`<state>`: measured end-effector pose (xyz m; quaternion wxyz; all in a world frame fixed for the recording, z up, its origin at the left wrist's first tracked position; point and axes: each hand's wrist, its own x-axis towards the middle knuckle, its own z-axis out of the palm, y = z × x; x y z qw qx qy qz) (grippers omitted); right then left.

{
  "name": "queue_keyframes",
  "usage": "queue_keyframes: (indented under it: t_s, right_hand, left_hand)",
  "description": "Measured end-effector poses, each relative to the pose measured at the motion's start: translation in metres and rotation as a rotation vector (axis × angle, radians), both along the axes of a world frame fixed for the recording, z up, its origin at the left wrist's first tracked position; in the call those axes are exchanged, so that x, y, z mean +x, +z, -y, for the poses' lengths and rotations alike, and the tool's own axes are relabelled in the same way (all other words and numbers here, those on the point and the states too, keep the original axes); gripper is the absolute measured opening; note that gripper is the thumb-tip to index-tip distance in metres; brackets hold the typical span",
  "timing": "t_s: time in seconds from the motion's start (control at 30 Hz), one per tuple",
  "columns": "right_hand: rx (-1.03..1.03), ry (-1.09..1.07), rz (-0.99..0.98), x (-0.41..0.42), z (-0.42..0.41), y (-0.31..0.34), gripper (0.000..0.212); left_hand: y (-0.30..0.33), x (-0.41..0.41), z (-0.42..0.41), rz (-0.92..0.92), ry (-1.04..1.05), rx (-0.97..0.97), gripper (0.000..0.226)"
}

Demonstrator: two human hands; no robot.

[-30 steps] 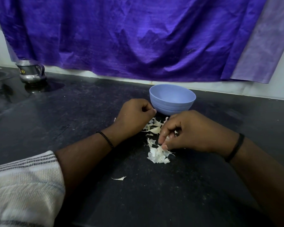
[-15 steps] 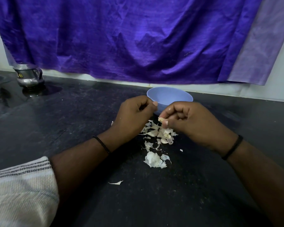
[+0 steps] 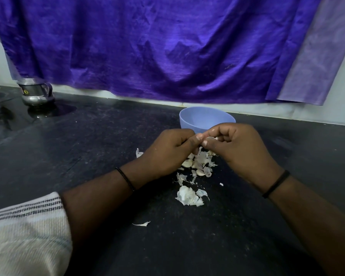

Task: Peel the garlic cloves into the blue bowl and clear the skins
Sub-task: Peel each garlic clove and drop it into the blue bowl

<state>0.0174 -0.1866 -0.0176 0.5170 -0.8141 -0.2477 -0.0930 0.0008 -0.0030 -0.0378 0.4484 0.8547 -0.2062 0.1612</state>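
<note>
You are mid-peel: your left hand [image 3: 167, 150] and right hand [image 3: 237, 148] pinch one garlic clove [image 3: 210, 138] together just near of the blue bowl [image 3: 199, 118], so next strip its skin onto the bench [image 3: 88, 156] pile [image 3: 199, 164], then drop it in.
</note>
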Motion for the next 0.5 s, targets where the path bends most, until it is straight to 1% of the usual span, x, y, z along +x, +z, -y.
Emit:
queue_keyframes:
  t_s: [0.1, 0.2, 0.37, 0.5]
  right_hand:
    - [-0.02, 0.003, 0.018, 0.001, -0.001, -0.002, 0.009]
    - [-0.021, -0.02, 0.04, 0.0, -0.003, -0.004, 0.011]
    - [0.026, -0.058, 0.097, -0.006, -0.006, -0.002, 0.017]
    - [-0.026, -0.072, 0.192, -0.01, -0.009, -0.003, 0.013]
  left_hand:
    - [-0.001, 0.0, 0.0, -0.007, 0.001, 0.006, 0.035]
    - [0.0, -0.001, 0.001, -0.024, 0.005, -0.03, 0.034]
    - [0.001, -0.003, 0.003, -0.15, -0.001, -0.217, 0.04]
    - [0.001, -0.005, 0.007, -0.228, -0.014, -0.305, 0.045]
